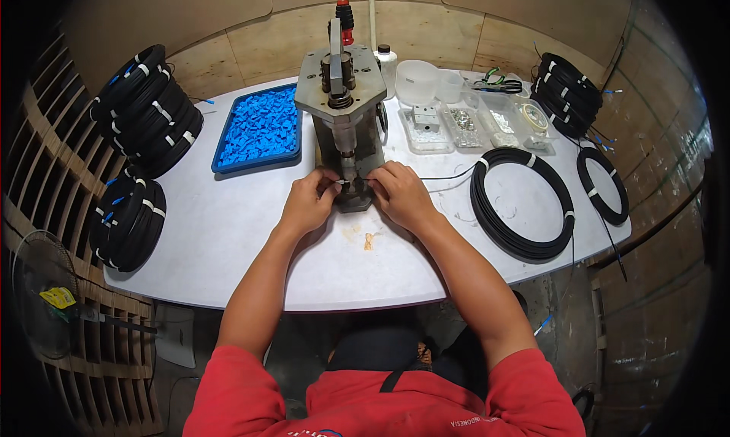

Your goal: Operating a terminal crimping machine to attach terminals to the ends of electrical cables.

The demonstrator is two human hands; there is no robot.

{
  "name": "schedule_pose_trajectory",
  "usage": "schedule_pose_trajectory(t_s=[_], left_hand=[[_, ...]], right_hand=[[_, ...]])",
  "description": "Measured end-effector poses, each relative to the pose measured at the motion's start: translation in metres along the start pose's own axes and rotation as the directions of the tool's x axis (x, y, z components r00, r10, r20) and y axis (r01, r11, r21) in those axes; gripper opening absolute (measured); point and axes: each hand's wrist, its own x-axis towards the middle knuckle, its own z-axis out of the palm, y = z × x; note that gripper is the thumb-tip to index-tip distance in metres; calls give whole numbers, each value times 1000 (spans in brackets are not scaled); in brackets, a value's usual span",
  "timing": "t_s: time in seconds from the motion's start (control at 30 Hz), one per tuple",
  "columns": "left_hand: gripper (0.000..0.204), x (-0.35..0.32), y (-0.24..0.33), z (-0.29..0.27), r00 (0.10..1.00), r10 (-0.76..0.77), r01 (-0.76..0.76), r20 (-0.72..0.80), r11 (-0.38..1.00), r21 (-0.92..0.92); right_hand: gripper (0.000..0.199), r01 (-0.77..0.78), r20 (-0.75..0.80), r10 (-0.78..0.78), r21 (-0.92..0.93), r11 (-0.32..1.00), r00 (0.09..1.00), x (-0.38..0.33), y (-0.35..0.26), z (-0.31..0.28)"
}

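A heavy metal hand press (344,87) stands at the middle of the table, and both my hands meet at its lower jaw (351,186). On the left side of the jaw, my left hand (310,200) pinches a tiny light-coloured piece, too small to name. Opposite it, my right hand (401,196) is closed on the end of a thin black cable (449,178). This cable runs right to a large black cable coil (480,201) lying flat, tied with white bands. My fingers hide the cable's tip at the jaw.
A dark tray (220,165) of small blue pieces sits left of the press. Stacked cable coils (152,110) stand at the left edge, more coils (566,95) at the right. Clear boxes (465,129) of small parts, plastic tubs (417,81) and green-handled pliers (494,81) occupy the back right.
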Motion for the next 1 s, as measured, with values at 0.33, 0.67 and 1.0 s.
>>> schedule_pose_trajectory(t_s=[0.33,0.67,1.0], left_hand=[[19,1,-1,0,1000,-6,6,23,1000,-19],[19,1,-1,-1,999,-9,10,33,1000,-11],[17,1,2,-2,1000,5,-4,24,1000,-25]], right_hand=[[10,3,-2,-3,15,1000,1000,1,-1,-2],[12,14,-3,-14,8,1000,1000,1,-2,-2],[23,11,26,-11,7,1000,1000,0,1,-1]])
